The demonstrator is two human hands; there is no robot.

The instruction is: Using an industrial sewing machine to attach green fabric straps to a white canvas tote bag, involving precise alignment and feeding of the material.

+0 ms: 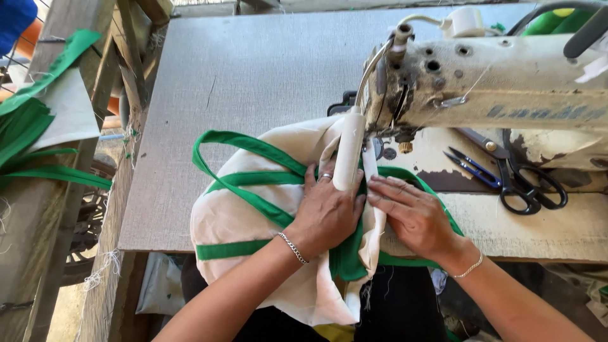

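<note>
1. Across the top of the view runs your grey worktable [253, 82]; its right part is covered by the sewing machine, and its near edge is cut off by your arms.
2. Your worn cream sewing machine [494, 82] runs off the right edge, so its far end is out of sight.
3. Below the machine head lies the cream cloth bag [234, 218] with green straps; its lower part hangs off the table over your lap.
4. Your left hand [326, 212] lies flat on the bag, fingers spread narrowly and pressing, gripping nothing.
5. Your right hand [411, 215] presses the cloth just beside it, fingers straight and together.
6. Black scissors [529, 183] and small blue snips [472, 168] lie right of your hands.
7. You cannot see the needle: a white tube [349, 152] hides it.
</note>
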